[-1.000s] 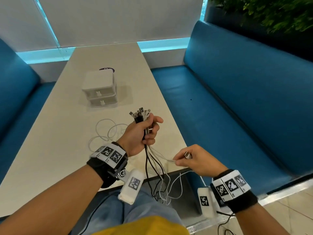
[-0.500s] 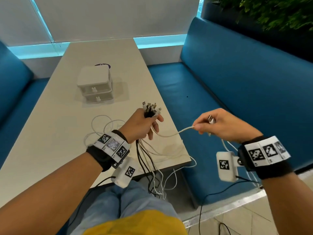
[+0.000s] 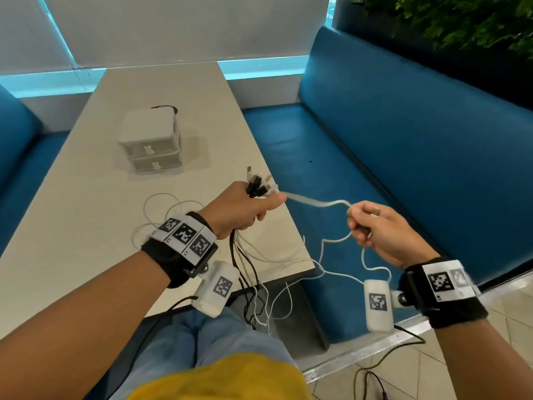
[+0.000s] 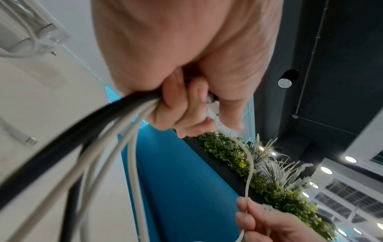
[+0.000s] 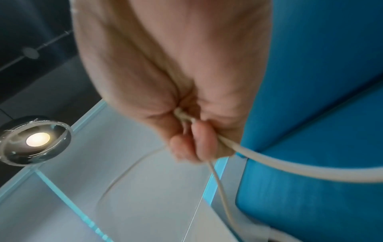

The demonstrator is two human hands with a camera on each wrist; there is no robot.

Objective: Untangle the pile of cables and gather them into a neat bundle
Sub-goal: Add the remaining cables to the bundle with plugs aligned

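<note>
My left hand [image 3: 248, 209] grips a bundle of black and white cables [image 3: 256, 186] just below their plugs, which stick up out of the fist above the table's right edge. The loose lengths [image 3: 253, 284] hang down past the table edge toward my lap. In the left wrist view the fingers [image 4: 176, 108] curl round the black and white cables [image 4: 99, 131]. One white cable [image 3: 317, 202] runs from that fist across to my right hand [image 3: 372, 229], which pinches it over the blue bench. The right wrist view shows the fingertips [image 5: 190, 144] closed on the white cable [image 5: 269, 162].
A small white two-drawer box [image 3: 151, 142] stands mid-table on the pale table [image 3: 72, 226]. A thin white cable [image 3: 161, 206] lies looped on the table behind my left wrist. A blue bench [image 3: 375, 157] runs along the right, with plants [image 3: 461, 21] behind it.
My right hand rose from the table's near corner out to the right with the white cable, then came back toward the left hand, so the cable now sags. The left hand shifted slightly right.
</note>
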